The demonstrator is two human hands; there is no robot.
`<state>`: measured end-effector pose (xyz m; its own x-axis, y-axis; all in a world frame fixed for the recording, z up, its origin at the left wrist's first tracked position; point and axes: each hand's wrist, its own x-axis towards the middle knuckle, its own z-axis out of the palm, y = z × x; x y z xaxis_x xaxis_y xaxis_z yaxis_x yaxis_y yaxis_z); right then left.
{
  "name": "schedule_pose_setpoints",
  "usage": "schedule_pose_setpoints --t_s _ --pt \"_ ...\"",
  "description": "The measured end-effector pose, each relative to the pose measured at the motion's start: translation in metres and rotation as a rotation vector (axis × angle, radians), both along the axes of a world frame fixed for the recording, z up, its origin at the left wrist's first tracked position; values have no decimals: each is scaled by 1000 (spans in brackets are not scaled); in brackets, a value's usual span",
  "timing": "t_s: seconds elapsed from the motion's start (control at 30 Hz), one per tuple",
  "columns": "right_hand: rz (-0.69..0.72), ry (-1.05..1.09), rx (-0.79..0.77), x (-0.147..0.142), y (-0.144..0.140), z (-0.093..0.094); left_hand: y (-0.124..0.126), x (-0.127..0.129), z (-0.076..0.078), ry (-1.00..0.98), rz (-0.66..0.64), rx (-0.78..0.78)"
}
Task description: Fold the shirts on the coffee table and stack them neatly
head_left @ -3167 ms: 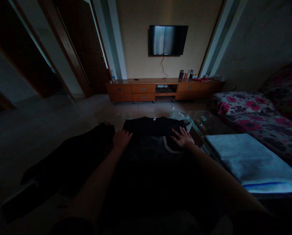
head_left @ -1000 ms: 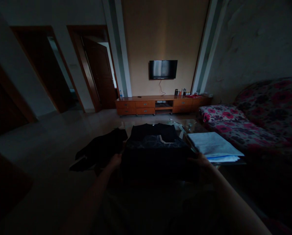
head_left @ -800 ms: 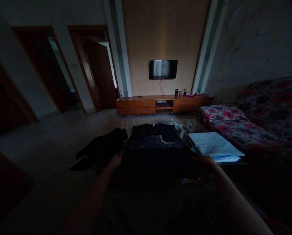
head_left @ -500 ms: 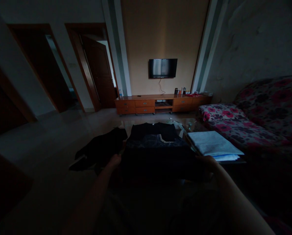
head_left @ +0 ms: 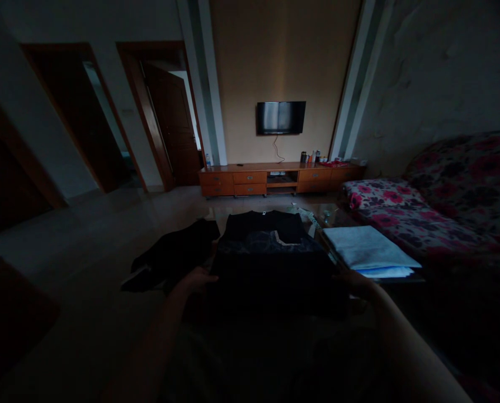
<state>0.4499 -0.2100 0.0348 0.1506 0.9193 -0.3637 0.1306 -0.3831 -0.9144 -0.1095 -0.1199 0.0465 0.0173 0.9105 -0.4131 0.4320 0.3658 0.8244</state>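
Observation:
A black T-shirt lies spread out in front of me, its neckline with a small white tag at the far end. A dark grey pattern and a pale-edged patch cross its upper part. At the shirt's near left side my left hand is closed on the edge. My right hand grips the opposite side, though deep shadow hides most of its fingers. Left of the shirt lies another dark garment, loosely laid. Folded light-blue cloth is stacked to the right.
A glass-topped table shows beyond the shirt. Farther back, a long wooden cabinet holds bottles and small items beneath a wall-mounted television. On the right stands a floral sofa. A wooden door is at the left.
My left hand has turned inward at the shirt's edge, its fingers now pointing right. The shirt's near part has shifted slightly towards me. The whole view has swung a little.

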Motion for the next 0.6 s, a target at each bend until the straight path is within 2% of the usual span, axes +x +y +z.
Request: schedule_pose_setpoints --t_s 0.17,0.33,0.53,0.6 --pt "-49 63 -72 2 1 -4 7 -1 -4 8 36 20" --pt "-58 44 -81 -1 -1 1 4 -3 -4 -42 -3 -37" --pt "8 45 -186 -6 -3 7 4 -5 -4 -106 -79 -54" --pt "36 27 -153 -7 -1 13 4 -1 2 -151 -92 -13"
